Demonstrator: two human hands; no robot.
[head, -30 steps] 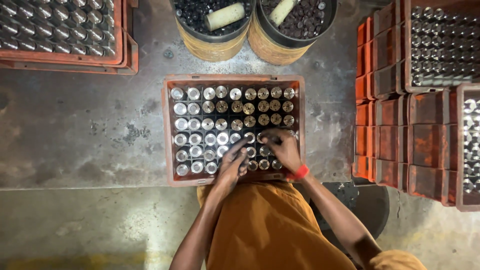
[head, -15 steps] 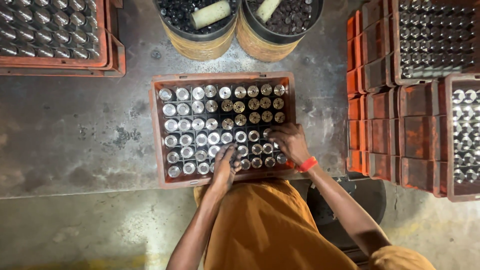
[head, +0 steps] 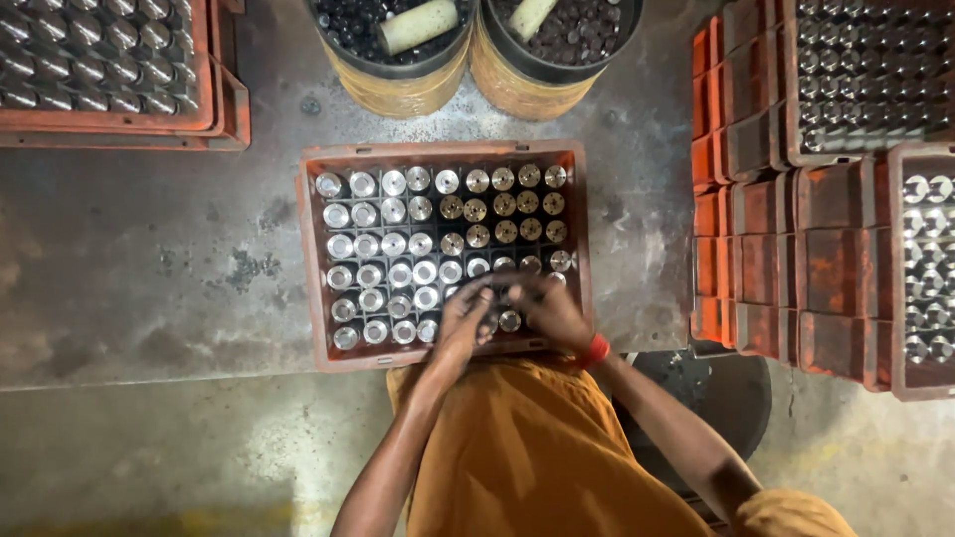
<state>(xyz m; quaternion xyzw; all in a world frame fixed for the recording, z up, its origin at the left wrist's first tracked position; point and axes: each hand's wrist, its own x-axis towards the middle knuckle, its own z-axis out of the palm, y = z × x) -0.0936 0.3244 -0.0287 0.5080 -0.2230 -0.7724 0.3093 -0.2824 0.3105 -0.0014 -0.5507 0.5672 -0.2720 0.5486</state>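
Note:
An orange plastic crate [head: 308, 259] sits on the grey floor, filled with rows of upright metal cylinders [head: 393, 244], silver on the left and brassy at the far right. Both my hands are inside its near right corner. My left hand [head: 463, 323] curls its fingers down on cylinders in the nearest rows. My right hand [head: 549, 310], with a red band at the wrist, is bent over the cylinders beside it, and the fingertips of the two hands meet. The pieces under my fingers are hidden.
Two round bins [head: 398, 85] [head: 527, 85] of dark parts, each with a pale cylinder on top, stand just beyond the crate. Stacked orange crates [head: 766, 249] of metal parts line the right side; another crate [head: 119, 124] lies at the far left. A dark round seat [head: 721, 398] is beneath me.
My hands have drawn together from apart over the near rows to the crate's near right corner. The view has shifted slightly.

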